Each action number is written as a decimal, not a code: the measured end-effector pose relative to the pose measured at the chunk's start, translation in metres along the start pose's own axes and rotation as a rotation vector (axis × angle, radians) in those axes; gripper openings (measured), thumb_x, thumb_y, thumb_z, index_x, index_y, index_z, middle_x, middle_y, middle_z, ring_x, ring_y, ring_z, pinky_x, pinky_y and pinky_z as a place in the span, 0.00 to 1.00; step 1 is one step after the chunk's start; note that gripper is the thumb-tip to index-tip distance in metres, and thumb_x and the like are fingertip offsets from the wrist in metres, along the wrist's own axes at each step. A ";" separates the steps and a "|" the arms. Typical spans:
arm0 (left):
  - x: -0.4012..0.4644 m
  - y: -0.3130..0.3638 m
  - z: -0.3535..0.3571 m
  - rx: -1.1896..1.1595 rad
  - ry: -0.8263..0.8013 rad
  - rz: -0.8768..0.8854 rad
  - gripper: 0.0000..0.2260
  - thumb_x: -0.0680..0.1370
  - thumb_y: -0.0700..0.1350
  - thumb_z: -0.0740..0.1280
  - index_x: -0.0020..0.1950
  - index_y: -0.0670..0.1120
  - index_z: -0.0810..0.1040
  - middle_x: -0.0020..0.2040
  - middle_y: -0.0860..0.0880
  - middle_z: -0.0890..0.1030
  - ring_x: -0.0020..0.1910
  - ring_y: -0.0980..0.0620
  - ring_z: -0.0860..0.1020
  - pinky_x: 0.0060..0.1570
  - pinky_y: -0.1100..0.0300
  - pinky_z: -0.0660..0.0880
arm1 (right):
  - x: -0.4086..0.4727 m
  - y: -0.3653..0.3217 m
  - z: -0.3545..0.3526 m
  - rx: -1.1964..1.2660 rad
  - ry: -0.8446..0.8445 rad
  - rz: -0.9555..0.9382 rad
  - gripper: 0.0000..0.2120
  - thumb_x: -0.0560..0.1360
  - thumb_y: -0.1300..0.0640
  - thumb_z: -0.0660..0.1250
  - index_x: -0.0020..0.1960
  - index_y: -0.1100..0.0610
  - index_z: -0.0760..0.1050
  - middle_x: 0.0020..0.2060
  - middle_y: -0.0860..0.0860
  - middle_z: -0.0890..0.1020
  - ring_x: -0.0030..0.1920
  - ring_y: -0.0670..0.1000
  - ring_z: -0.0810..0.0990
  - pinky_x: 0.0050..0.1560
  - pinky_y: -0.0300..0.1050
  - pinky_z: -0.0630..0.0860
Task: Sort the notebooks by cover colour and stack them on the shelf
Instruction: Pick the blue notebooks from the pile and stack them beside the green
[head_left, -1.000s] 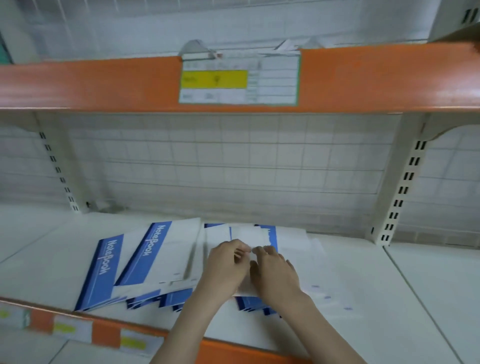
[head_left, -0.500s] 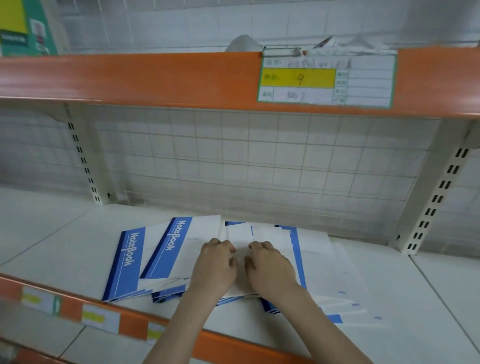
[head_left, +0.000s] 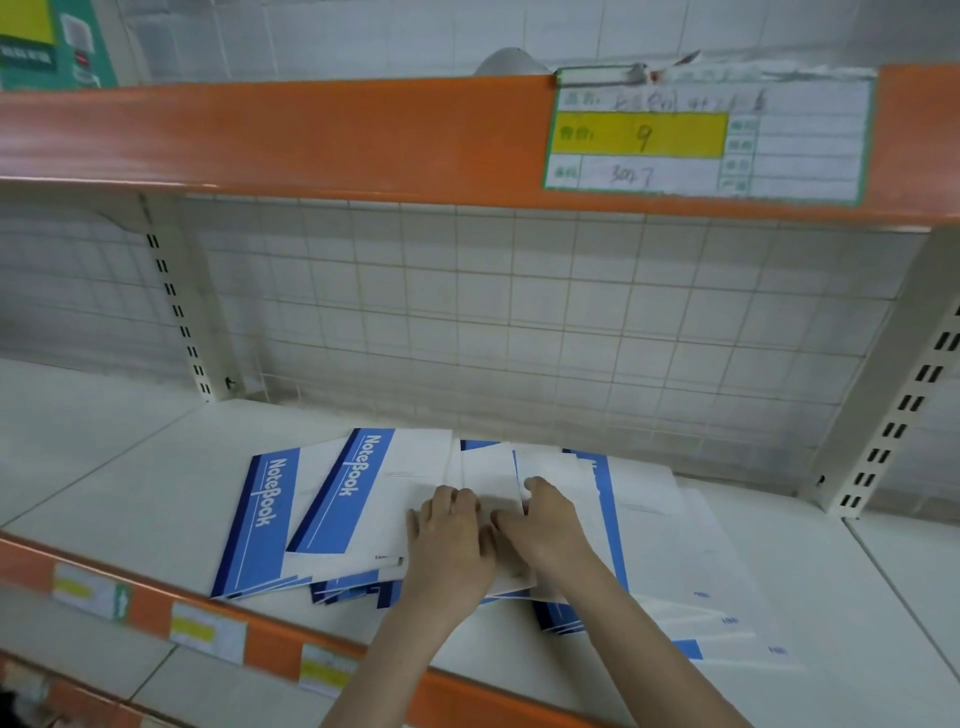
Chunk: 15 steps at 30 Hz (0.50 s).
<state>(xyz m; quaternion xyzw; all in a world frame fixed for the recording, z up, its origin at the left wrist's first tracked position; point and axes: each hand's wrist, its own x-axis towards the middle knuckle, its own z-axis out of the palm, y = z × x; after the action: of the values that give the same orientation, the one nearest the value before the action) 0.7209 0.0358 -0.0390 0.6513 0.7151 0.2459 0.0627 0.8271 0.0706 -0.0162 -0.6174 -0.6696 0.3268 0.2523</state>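
Resting still on the notebooks (head_left: 415, 499) — both hands, left (head_left: 452, 545) and right (head_left: 545, 525), fingers curled, grip unclear.

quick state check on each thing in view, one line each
notebooks: fanned in a loose overlapping heap, unstacked
left hand: fingers curled on the middle notebook
right hand: fingers curled on the same notebook
shelf: holds the heap
price label: clipped to the upper rail

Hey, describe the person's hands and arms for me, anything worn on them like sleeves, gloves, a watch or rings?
Both the left hand and the right hand are bare: no gloves, and no rings show on the fingers in view. The left forearm and right forearm are bare too, with no sleeve, watch or bracelet visible up to the picture's bottom edge. No markings show.
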 end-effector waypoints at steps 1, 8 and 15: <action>-0.002 0.001 0.002 -0.033 0.006 0.008 0.10 0.80 0.46 0.57 0.61 0.49 0.68 0.60 0.51 0.67 0.61 0.52 0.68 0.71 0.53 0.59 | 0.001 0.001 0.000 0.015 0.004 0.005 0.17 0.75 0.57 0.63 0.62 0.61 0.69 0.55 0.55 0.77 0.55 0.54 0.76 0.50 0.42 0.72; -0.002 0.013 0.004 -0.129 -0.025 0.028 0.11 0.80 0.45 0.57 0.62 0.47 0.67 0.60 0.50 0.67 0.59 0.52 0.66 0.66 0.58 0.64 | 0.004 0.007 -0.003 0.059 0.034 -0.045 0.19 0.77 0.62 0.61 0.68 0.58 0.66 0.56 0.55 0.79 0.55 0.53 0.77 0.50 0.38 0.72; -0.003 0.042 0.012 -0.156 -0.120 0.097 0.12 0.80 0.45 0.57 0.63 0.46 0.67 0.61 0.48 0.66 0.58 0.50 0.65 0.64 0.59 0.65 | 0.004 0.027 -0.029 0.064 0.079 -0.027 0.21 0.77 0.64 0.61 0.70 0.57 0.65 0.36 0.45 0.74 0.35 0.40 0.71 0.32 0.24 0.68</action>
<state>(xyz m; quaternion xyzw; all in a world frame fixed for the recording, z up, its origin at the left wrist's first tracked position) 0.7643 0.0377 -0.0314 0.6917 0.6566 0.2641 0.1439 0.8660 0.0786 -0.0175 -0.6125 -0.6565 0.3201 0.3023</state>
